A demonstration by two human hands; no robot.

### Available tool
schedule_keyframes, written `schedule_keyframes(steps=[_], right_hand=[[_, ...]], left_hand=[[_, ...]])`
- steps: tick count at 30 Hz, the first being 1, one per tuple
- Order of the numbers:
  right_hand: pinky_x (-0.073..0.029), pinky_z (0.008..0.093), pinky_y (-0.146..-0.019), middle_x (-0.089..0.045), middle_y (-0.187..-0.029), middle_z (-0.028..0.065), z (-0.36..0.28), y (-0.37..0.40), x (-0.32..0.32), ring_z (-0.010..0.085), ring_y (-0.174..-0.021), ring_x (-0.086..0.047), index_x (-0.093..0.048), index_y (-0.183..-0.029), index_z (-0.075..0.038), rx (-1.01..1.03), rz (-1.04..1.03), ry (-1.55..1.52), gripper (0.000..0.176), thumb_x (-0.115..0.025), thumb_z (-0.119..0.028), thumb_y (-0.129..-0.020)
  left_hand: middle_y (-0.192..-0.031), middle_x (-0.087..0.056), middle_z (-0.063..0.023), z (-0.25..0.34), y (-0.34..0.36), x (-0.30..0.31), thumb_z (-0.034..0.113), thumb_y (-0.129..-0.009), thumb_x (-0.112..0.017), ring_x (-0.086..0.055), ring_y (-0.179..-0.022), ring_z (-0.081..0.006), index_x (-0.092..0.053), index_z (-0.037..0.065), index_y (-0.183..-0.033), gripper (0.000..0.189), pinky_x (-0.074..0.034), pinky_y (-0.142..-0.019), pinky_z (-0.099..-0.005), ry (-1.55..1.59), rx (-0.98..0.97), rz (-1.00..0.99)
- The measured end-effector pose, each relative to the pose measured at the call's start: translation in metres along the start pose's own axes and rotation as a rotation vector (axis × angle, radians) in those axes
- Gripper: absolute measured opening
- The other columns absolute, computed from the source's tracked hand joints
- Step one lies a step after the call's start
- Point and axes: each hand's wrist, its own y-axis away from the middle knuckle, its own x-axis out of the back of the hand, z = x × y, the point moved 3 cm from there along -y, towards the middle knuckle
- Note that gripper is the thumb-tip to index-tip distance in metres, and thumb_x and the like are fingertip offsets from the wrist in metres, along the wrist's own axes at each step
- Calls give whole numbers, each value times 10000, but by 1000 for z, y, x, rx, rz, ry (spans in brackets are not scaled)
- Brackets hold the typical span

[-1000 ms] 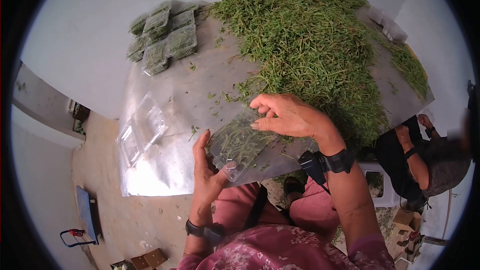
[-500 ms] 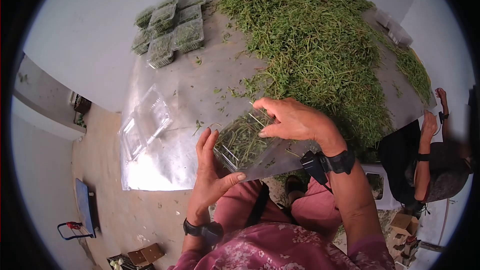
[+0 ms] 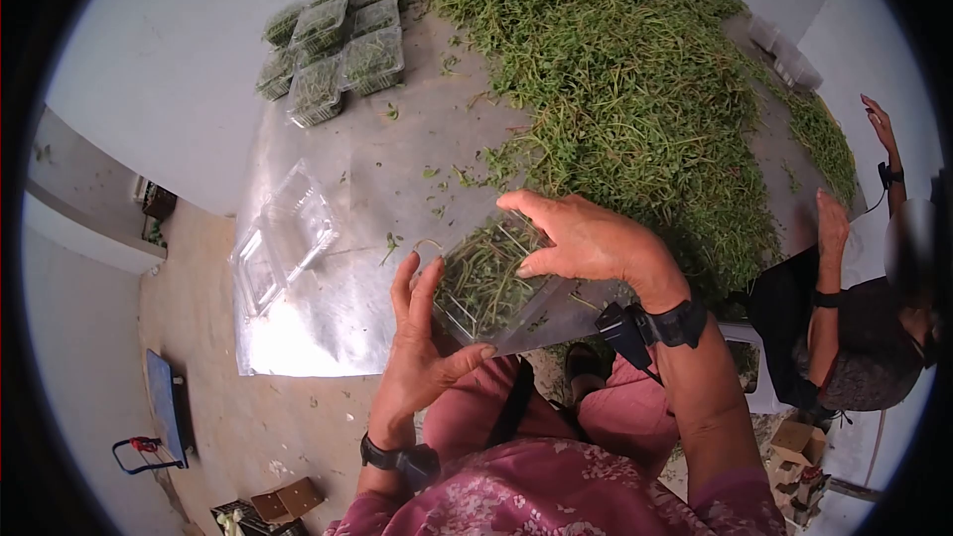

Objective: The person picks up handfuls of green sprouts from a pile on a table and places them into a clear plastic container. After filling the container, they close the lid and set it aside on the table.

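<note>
A clear plastic clamshell box [image 3: 486, 283] filled with green leafy stems is between my two hands at the near edge of the metal table. My right hand [image 3: 586, 238] grips its far right side, with thumb and fingers on the lid. Around the near left corner, my left hand [image 3: 422, 342] is cupped, fingers upright along the side and thumb by the near edge. A large heap of green stems [image 3: 635, 109] lies just beyond the box. To the left rests an open clamshell box [image 3: 288, 238] with nothing in it.
Several filled clamshell boxes [image 3: 347, 50] are stacked at the table's far left. More clear containers [image 3: 789, 60] stand at the far right. A co-worker [image 3: 864, 337] sits on the right. A blue trolley [image 3: 164, 407] and cardboard box [image 3: 286, 501] are on the floor at left.
My hands and the box stay almost in place, with my fingers shifting slightly. At the right, the co-worker's hands have risen and moved over the table edge.
</note>
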Motion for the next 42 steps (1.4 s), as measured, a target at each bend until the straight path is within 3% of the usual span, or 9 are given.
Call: schedule_keyframes(steps=[5, 8, 11, 14, 20, 26, 32, 42], right_hand=[[-504, 410, -727, -646, -850, 194, -7, 3, 8, 331, -818, -648, -443, -1343, -33, -97, 2, 0, 727, -782, -277, -748], [-506, 377, -627, -639, -740, 154, 4, 5, 10, 267, -709, -666, -547, -1174, 9, -128, 92, 200, 555, -766, -323, -786], [-489, 334, -520, -629, -678, 112, -8, 7, 19, 188, -593, -658, -607, -958, 19, -262, -82, 31, 399, -723, -345, -840], [-466, 304, -455, -624, -646, 76, 6, 8, 17, 141, -504, -628, -618, -854, 14, -176, 11, -121, 345, -686, -324, -880], [-484, 326, -494, -641, -610, 110, 9, 9, 23, 164, -514, -646, -646, -864, 26, -125, 3, -113, 334, -659, -308, -876], [-492, 285, -509, -650, -722, 85, 7, 6, 18, 139, -572, -665, -634, -945, 11, -152, -93, -76, 267, -663, -251, -896], [-491, 273, -529, -655, -764, 83, 6, 6, 21, 127, -584, -649, -595, -1081, 38, -116, -130, -93, 328, -677, -206, -878], [-496, 239, -551, -636, -805, 44, 29, 0, 16, 96, -634, -615, -545, -1208, 66, -161, -250, -419, 403, -629, -161, -886]], left_hand=[[-1508, -133, -203, -1, 0, 0, 388, -640, -881, -331, -1366, -366, -273, 101, -1494, 1087, -332, -1123, -456, -2, 11, -3], [-1494, -159, -210, 3, 2, 0, 422, -648, -869, -351, -1351, -373, -279, 69, -1486, 1084, -344, -1109, -457, -66, 11, 21], [-1475, -193, -219, 11, 4, -2, 444, -656, -860, -365, -1338, -378, -286, 40, -1476, 1079, -354, -1097, -457, -146, 13, 52], [-1461, -214, -226, 15, 8, -4, 450, -661, -856, -371, -1331, -381, -291, 27, -1470, 1073, -357, -1092, -457, -172, 14, 84], [-1454, -217, -232, 18, 9, -6, 450, -668, -854, -373, -1327, -384, -290, 31, -1468, 1065, -356, -1091, -457, -185, 29, 109], [-1443, -226, -236, 21, 9, -7, 437, -676, -853, -379, -1319, -387, -289, 39, -1467, 1050, -364, -1082, -460, -221, 23, 117], [-1440, -224, -237, 19, 9, -8, 440, -668, -857, -378, -1318, -386, -291, 40, -1466, 1057, -367, -1079, -461, -204, 25, 130], [-1444, -220, -230, 16, 10, -9, 438, -664, -861, -379, -1317, -383, -292, 49, -1468, 1059, -377, -1073, -458, -158, 37, 154]])
